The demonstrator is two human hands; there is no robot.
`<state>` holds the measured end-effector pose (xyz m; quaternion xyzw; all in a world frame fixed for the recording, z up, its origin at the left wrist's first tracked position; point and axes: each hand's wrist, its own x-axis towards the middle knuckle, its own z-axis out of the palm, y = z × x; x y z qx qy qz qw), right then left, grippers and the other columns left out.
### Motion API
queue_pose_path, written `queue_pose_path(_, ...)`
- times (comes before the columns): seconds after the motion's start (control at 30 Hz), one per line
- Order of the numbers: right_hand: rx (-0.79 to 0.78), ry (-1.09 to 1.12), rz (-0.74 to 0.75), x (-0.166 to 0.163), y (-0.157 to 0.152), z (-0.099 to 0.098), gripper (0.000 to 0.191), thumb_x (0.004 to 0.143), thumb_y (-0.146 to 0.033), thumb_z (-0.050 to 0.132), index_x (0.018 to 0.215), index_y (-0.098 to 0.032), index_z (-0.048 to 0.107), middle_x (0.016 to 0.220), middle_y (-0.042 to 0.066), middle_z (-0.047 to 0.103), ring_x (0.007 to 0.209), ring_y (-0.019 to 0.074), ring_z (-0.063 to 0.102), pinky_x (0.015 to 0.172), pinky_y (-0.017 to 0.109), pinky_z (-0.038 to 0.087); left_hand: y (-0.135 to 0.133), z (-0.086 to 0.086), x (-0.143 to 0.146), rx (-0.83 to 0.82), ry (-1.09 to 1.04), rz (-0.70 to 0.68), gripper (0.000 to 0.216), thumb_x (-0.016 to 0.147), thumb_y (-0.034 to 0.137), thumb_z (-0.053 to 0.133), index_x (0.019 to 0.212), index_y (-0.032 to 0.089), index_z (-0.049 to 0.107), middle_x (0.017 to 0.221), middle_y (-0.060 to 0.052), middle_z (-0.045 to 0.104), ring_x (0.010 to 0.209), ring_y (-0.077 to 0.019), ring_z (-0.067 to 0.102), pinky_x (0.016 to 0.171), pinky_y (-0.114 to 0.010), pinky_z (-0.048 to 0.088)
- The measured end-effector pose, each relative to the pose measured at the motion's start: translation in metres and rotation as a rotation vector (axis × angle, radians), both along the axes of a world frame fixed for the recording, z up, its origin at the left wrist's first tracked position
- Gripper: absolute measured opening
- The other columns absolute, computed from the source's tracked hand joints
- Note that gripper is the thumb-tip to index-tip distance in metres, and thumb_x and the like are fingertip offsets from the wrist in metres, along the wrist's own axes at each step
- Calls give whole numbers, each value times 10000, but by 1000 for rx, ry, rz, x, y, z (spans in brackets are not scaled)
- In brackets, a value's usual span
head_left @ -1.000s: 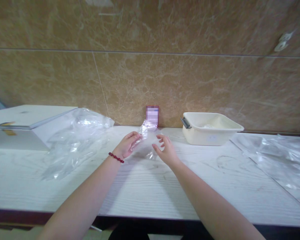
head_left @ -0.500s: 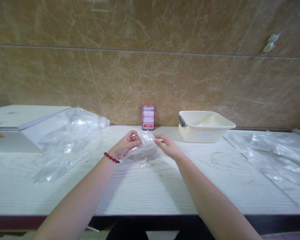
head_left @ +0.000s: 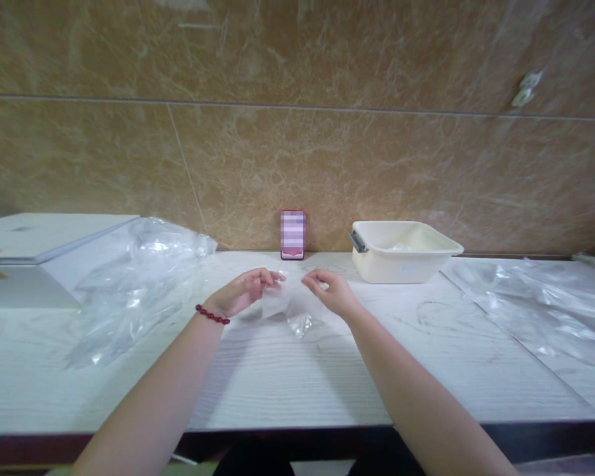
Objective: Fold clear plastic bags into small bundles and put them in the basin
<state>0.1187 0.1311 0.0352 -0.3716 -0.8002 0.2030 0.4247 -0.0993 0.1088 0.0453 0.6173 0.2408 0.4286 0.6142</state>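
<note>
One white box (head_left: 30,287), well left of the left hand (head_left: 245,291). One heap of clear film (head_left: 133,291), between box and that hand. One red beaded bracelet (head_left: 212,315), at that hand's wrist. Left hand: fingers loosely curled; cannot tell whether they grip. One phone (head_left: 293,229), upright, beyond both hands. One small clear bag (head_left: 300,322), between the hands. Right hand (head_left: 333,293): thumb and fingertips pinched on the bag's upper edge. One cream tub (head_left: 394,268), right of that hand. One plastic sheet (head_left: 540,304), farther right.
</note>
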Motion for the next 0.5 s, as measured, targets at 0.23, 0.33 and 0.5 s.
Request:
queue_pose_path(0.23,104,-129,-5,-3,-17,10,230,764,-359,449,744,-187,601,550,-19,548,494,67,445,504,178,322,-2,-2,26,100,230,358,355,636,305,628,911,192,434,737,4,576,742,-129,543,695,-283,392)
queue_pose_path(0.33,57,-127,21,-5,-20,15,253,767,-368,431,734,-186,604,565,-16,555,510,72,459,504,181,330,-5,0,33,140,339,362,333,668,318,587,953,180,486,706,-5,580,697,-131,547,651,-264,400)
queue_pose_path(0.5,-75,-226,159,8,-19,33,179,700,-318,517,793,-203,618,745,4,627,665,114,546,604,218,392,-13,17,25,234,336,392,146,669,290,585,740,166,558,734,-20,597,698,-124,546,654,-235,400)
